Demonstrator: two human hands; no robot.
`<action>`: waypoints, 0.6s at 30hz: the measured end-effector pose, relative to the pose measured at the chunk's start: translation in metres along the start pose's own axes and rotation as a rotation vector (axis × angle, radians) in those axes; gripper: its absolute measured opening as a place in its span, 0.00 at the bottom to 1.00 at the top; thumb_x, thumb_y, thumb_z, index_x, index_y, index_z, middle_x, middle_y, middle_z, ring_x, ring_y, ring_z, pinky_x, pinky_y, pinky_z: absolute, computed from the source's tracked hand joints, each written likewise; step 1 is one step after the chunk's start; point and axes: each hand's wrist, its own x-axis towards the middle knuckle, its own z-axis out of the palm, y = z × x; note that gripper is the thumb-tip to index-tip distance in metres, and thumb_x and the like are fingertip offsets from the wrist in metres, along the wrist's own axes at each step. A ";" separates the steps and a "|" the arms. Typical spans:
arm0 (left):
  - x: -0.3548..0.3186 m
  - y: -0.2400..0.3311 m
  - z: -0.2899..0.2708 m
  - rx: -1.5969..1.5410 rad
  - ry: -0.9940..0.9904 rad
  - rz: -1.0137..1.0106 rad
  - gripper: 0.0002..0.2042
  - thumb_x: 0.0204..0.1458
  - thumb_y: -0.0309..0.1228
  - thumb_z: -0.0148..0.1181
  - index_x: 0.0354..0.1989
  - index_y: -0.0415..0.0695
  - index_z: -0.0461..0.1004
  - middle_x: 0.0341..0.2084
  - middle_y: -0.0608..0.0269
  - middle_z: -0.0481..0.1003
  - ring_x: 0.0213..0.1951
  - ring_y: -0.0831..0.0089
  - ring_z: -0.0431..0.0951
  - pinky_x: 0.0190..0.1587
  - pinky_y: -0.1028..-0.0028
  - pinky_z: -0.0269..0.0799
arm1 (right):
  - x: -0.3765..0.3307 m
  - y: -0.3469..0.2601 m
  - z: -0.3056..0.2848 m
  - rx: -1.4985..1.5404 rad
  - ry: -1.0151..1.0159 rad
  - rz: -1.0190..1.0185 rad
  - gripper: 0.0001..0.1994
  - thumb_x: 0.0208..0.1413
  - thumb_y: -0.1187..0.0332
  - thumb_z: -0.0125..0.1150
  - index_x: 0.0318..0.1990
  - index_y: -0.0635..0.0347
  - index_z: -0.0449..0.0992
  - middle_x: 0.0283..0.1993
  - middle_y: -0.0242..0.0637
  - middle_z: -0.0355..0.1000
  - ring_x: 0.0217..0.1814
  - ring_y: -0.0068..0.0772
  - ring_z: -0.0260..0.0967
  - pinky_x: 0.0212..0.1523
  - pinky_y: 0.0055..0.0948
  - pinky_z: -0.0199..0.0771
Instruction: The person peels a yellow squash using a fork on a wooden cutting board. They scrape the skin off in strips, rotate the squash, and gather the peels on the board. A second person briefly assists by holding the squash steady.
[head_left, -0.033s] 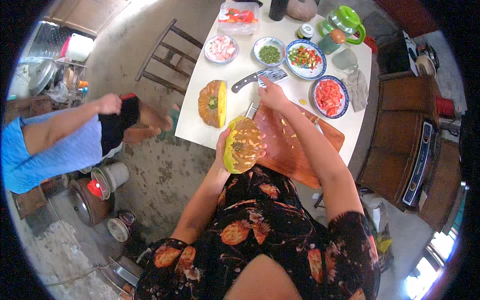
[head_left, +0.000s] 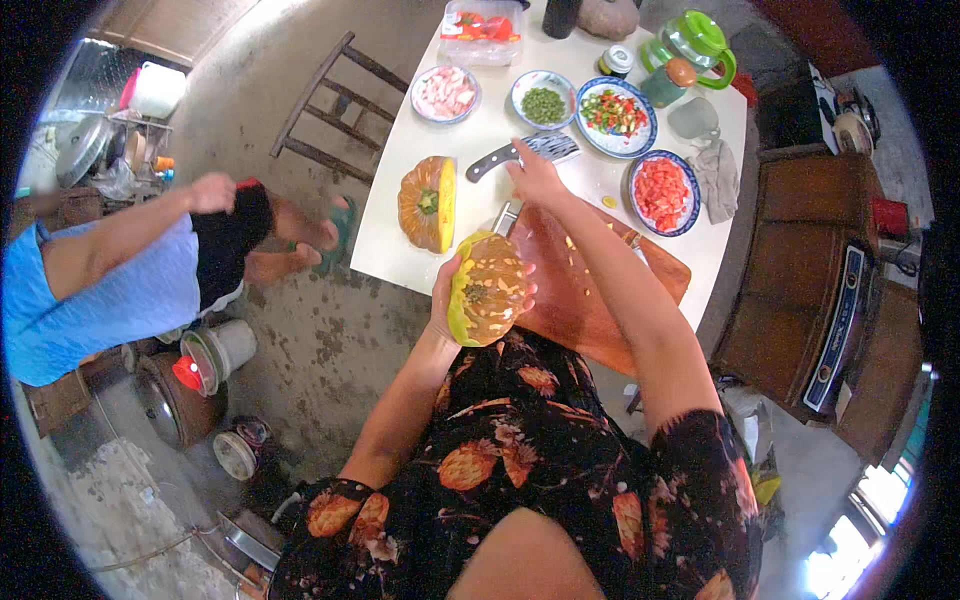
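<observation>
My left hand (head_left: 447,300) is wrapped around a pumpkin half (head_left: 490,288), its brown rind partly pared to yellow patches; it hangs over the near edge of the wooden cutting board (head_left: 570,310). My right hand (head_left: 537,178) reaches past the board to a cleaver (head_left: 550,148) with a black handle, lying flat on the table. One fingertip meets the cleaver near where handle and blade join; the other fingers are partly hidden, and no grip shows. The second pumpkin half (head_left: 425,204) rests on the table, left of the board. Small peel scraps lie on the board, beside a metal-looking tool (head_left: 638,246) partly behind my forearm.
Along the far side of the white table (head_left: 390,250) stand bowls of pale chopped pieces (head_left: 445,94), green pieces (head_left: 543,104), mixed peppers (head_left: 615,115) and red cubes (head_left: 661,193). A green-lidded jug (head_left: 690,50) and a cloth (head_left: 716,180) lie right. Another person (head_left: 130,270) is at left.
My right hand has moved slightly left and away, bringing its finger onto the cleaver. The pumpkin half in my left hand stays in place. The other person's legs have shifted a little.
</observation>
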 end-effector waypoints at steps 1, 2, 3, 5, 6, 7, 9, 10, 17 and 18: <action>-0.004 0.001 0.007 -0.020 0.028 0.036 0.40 0.56 0.62 0.39 0.66 0.40 0.56 0.62 0.39 0.60 0.59 0.44 0.66 0.61 0.46 0.61 | 0.016 -0.003 0.015 -0.005 -0.022 0.064 0.24 0.60 0.59 0.48 0.61 0.61 0.62 0.43 0.61 0.74 0.40 0.62 0.74 0.43 0.49 0.74; -0.008 0.005 0.010 -0.050 0.021 0.043 0.39 0.56 0.61 0.39 0.66 0.40 0.56 0.63 0.37 0.58 0.60 0.43 0.66 0.62 0.45 0.60 | 0.029 -0.015 0.027 -0.011 -0.045 0.127 0.23 0.61 0.58 0.47 0.59 0.61 0.63 0.43 0.59 0.74 0.37 0.58 0.75 0.39 0.47 0.77; -0.011 0.009 0.012 -0.080 0.012 0.044 0.38 0.57 0.60 0.39 0.66 0.40 0.56 0.63 0.35 0.57 0.60 0.42 0.66 0.62 0.45 0.60 | 0.036 -0.021 0.032 0.014 -0.079 0.223 0.22 0.61 0.56 0.48 0.57 0.61 0.64 0.42 0.58 0.75 0.35 0.55 0.76 0.36 0.45 0.78; -0.017 0.019 0.017 -0.068 0.090 0.041 0.39 0.56 0.62 0.40 0.65 0.39 0.59 0.61 0.41 0.63 0.59 0.44 0.67 0.60 0.45 0.63 | 0.044 -0.033 0.043 -0.063 -0.088 0.289 0.22 0.62 0.52 0.48 0.51 0.64 0.66 0.39 0.54 0.75 0.28 0.46 0.77 0.26 0.38 0.80; -0.019 0.025 0.011 -0.069 0.094 0.018 0.39 0.56 0.61 0.41 0.64 0.39 0.60 0.59 0.42 0.65 0.57 0.43 0.69 0.58 0.44 0.64 | 0.046 -0.035 0.044 -0.049 -0.077 0.302 0.22 0.62 0.52 0.48 0.51 0.64 0.66 0.39 0.54 0.75 0.27 0.47 0.77 0.27 0.38 0.80; -0.019 0.030 0.008 -0.078 0.094 -0.007 0.38 0.55 0.61 0.41 0.63 0.39 0.61 0.57 0.42 0.67 0.56 0.43 0.70 0.57 0.43 0.66 | 0.045 -0.032 0.043 -0.044 -0.064 0.321 0.23 0.62 0.52 0.48 0.50 0.65 0.66 0.40 0.54 0.75 0.26 0.48 0.77 0.27 0.38 0.80; -0.017 0.038 0.004 -0.013 0.167 -0.058 0.33 0.56 0.57 0.46 0.57 0.40 0.67 0.48 0.48 0.75 0.48 0.49 0.77 0.50 0.48 0.74 | 0.036 -0.017 0.037 0.086 0.018 0.379 0.24 0.60 0.50 0.52 0.48 0.66 0.66 0.38 0.53 0.76 0.28 0.48 0.77 0.30 0.39 0.79; -0.015 0.040 -0.002 0.031 0.244 -0.057 0.31 0.55 0.56 0.48 0.55 0.41 0.68 0.46 0.50 0.76 0.47 0.53 0.77 0.50 0.51 0.75 | 0.024 -0.011 0.033 0.039 0.128 0.300 0.23 0.58 0.51 0.54 0.47 0.65 0.66 0.37 0.53 0.76 0.29 0.49 0.77 0.32 0.40 0.79; 0.028 0.021 -0.001 0.247 0.560 -0.141 0.21 0.58 0.46 0.51 0.52 0.44 0.68 0.37 0.60 0.77 0.37 0.66 0.79 0.43 0.66 0.77 | -0.110 -0.022 -0.051 0.518 0.289 0.229 0.17 0.49 0.71 0.59 0.44 0.63 0.60 0.33 0.48 0.73 0.28 0.40 0.76 0.33 0.39 0.75; 0.036 0.014 -0.007 0.426 0.573 -0.066 0.22 0.57 0.44 0.52 0.54 0.44 0.65 0.38 0.60 0.76 0.38 0.66 0.79 0.44 0.66 0.77 | -0.136 -0.035 -0.065 0.692 0.301 0.283 0.18 0.47 0.74 0.59 0.44 0.62 0.59 0.31 0.45 0.72 0.26 0.37 0.75 0.31 0.38 0.74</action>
